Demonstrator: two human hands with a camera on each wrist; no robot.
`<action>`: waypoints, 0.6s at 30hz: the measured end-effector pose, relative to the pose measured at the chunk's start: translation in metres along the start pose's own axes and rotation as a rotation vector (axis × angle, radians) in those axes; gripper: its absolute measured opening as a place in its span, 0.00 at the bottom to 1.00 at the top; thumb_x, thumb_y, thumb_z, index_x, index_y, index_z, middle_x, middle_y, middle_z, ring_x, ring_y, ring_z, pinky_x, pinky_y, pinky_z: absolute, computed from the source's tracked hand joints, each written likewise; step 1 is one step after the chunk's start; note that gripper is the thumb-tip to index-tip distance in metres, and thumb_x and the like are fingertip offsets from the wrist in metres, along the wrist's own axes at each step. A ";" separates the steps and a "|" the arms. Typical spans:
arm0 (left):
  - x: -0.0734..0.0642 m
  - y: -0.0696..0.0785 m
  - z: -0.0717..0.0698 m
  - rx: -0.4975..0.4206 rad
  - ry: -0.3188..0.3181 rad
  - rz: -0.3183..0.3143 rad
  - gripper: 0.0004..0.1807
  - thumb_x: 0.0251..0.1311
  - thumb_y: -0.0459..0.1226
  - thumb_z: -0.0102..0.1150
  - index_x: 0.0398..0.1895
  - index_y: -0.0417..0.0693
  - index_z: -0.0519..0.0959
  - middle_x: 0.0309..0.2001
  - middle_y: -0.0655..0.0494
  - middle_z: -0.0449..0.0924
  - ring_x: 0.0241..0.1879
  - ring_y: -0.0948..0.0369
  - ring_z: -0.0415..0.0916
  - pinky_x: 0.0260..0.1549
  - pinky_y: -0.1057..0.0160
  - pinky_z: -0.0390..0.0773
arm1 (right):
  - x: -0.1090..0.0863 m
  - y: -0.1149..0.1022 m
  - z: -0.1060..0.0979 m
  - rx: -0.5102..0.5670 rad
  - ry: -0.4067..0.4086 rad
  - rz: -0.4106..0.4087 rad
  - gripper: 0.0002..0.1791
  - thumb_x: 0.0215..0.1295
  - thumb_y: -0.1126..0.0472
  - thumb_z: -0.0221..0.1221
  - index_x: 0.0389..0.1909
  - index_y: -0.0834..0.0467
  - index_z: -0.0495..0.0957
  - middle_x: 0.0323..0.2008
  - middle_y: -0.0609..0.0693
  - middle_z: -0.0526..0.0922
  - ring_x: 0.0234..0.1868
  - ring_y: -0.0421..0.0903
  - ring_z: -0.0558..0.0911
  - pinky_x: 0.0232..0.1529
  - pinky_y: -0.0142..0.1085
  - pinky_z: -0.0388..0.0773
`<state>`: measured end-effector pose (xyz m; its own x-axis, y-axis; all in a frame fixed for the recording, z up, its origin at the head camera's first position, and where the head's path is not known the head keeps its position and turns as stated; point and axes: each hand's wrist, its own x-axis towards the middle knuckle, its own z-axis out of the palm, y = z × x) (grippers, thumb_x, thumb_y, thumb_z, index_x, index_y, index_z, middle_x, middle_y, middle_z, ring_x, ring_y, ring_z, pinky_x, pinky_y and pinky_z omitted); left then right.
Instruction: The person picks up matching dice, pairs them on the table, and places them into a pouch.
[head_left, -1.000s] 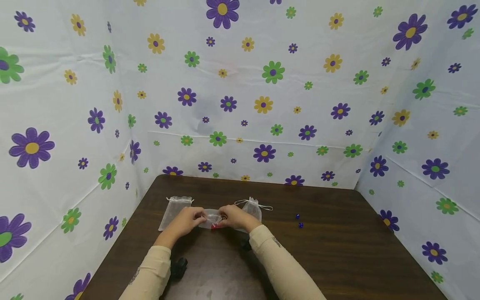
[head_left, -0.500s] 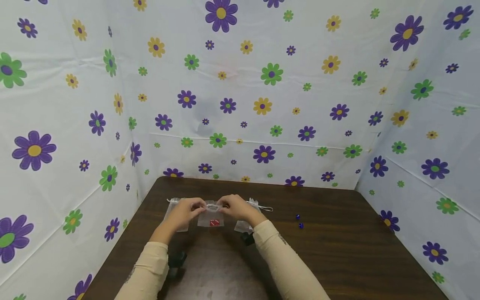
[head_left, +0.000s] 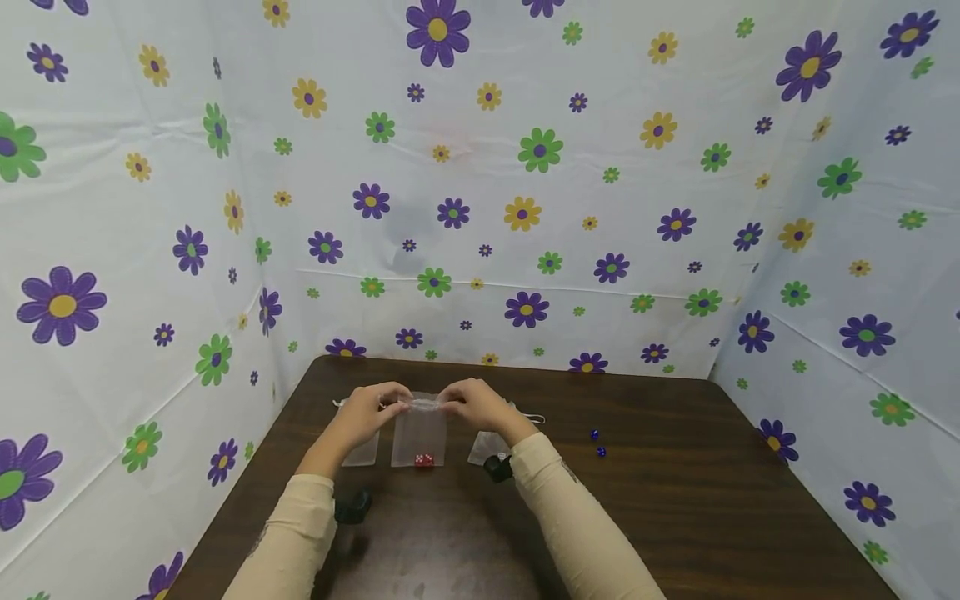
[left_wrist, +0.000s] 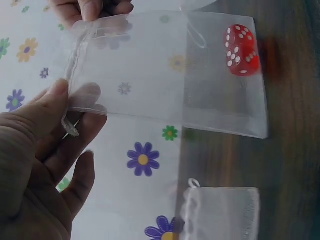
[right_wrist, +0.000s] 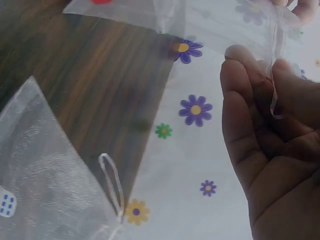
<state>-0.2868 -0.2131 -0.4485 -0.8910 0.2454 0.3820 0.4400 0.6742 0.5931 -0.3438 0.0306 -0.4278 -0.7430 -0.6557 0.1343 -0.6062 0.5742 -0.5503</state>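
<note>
A sheer white organza drawstring bag hangs upright between my hands. Two red dice with white dots lie at its bottom. My left hand pinches one top corner between thumb and fingers, where a short loop of cord sticks out. At the opposite top corner, my right hand pinches the gathered edge the same way. The bag's mouth looks drawn flat between them. Seen from the right wrist, the cord dangles beside my right thumb.
Another sheer bag lies flat on the dark wooden table at left. A third bag, cinched, sits at right with a white blue-dotted die inside. Two blue dice lie farther right. Flowered cloth walls enclose the table.
Both hands have risen, lifting the middle bag from low over the table until it hangs straight. The red dice now show at its bottom, and its mouth has been pulled taut.
</note>
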 end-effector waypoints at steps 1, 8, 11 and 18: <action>0.000 -0.002 0.001 0.001 -0.002 -0.013 0.08 0.68 0.34 0.63 0.48 0.52 0.83 0.38 0.57 0.85 0.35 0.59 0.78 0.39 0.54 0.81 | 0.000 0.002 0.001 0.014 -0.002 0.006 0.09 0.74 0.60 0.60 0.47 0.58 0.85 0.38 0.48 0.88 0.35 0.38 0.82 0.41 0.34 0.80; 0.003 -0.012 0.005 -0.010 0.002 -0.084 0.17 0.70 0.32 0.60 0.60 0.48 0.76 0.40 0.52 0.88 0.41 0.48 0.84 0.42 0.46 0.80 | 0.004 0.010 0.005 0.067 0.011 0.016 0.10 0.75 0.65 0.57 0.50 0.61 0.84 0.32 0.49 0.88 0.29 0.37 0.83 0.35 0.33 0.80; 0.006 -0.014 0.005 -0.014 0.006 -0.091 0.17 0.70 0.31 0.59 0.60 0.46 0.76 0.37 0.53 0.87 0.39 0.47 0.85 0.41 0.46 0.81 | 0.005 0.012 0.006 0.073 0.022 0.024 0.10 0.74 0.66 0.57 0.50 0.63 0.83 0.32 0.50 0.88 0.31 0.44 0.86 0.35 0.33 0.79; 0.013 -0.019 0.004 0.013 0.007 -0.072 0.15 0.70 0.29 0.59 0.58 0.42 0.76 0.33 0.55 0.85 0.35 0.49 0.85 0.38 0.52 0.83 | 0.009 0.016 0.011 0.059 0.073 0.041 0.08 0.75 0.68 0.56 0.45 0.64 0.83 0.30 0.49 0.86 0.30 0.46 0.85 0.32 0.33 0.78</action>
<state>-0.3071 -0.2196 -0.4575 -0.9193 0.1911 0.3442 0.3736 0.6991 0.6096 -0.3571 0.0280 -0.4447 -0.7868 -0.5936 0.1690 -0.5586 0.5686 -0.6039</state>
